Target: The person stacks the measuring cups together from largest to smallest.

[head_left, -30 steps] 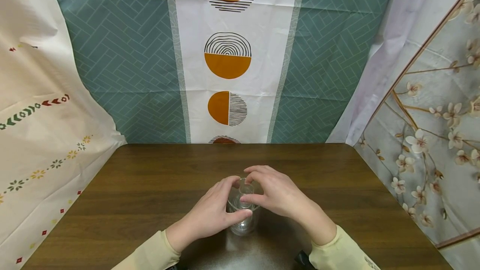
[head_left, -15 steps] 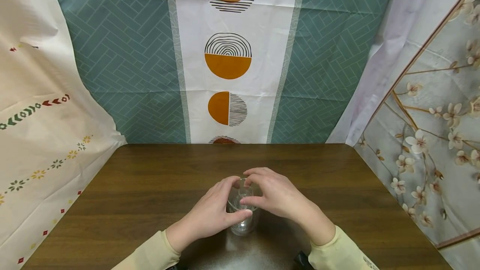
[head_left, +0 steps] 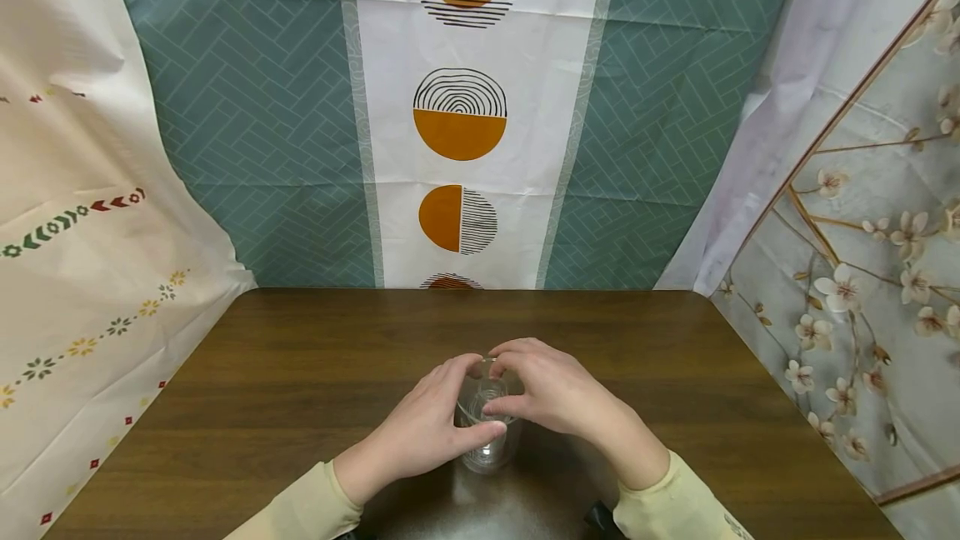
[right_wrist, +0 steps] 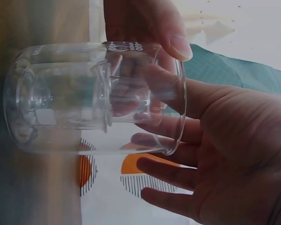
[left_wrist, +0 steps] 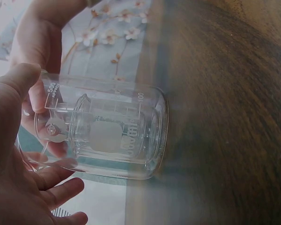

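A large clear glass beaker (head_left: pixel 486 461) with white graduation marks stands upright on the table. My left hand (head_left: pixel 420 423) holds it near the rim, thumb on the near side and fingers round the far left. Inside it sits a medium beaker (left_wrist: pixel 105 136), its rim well below the large one's. A small beaker (left_wrist: pixel 56 129) goes down into the medium one's mouth; whether it touches the bottom, I cannot tell. From the right, my right hand (head_left: pixel 551 386) reaches over the large rim and pinches the small beaker between thumb and fingers, the other fingers spread in the right wrist view.
The brown wood-grain table (head_left: pixel 300 357) extends around the beakers. A teal and white patterned cloth (head_left: pixel 465 165) hangs behind its far edge. Cream cloth (head_left: pixel 97 273) hangs at the left, and a floral cloth (head_left: pixel 840 340) at the right.
My right hand has moved slightly down, and the small beaker has sunk deeper into the nested beakers. My left hand keeps its hold on the large beaker.
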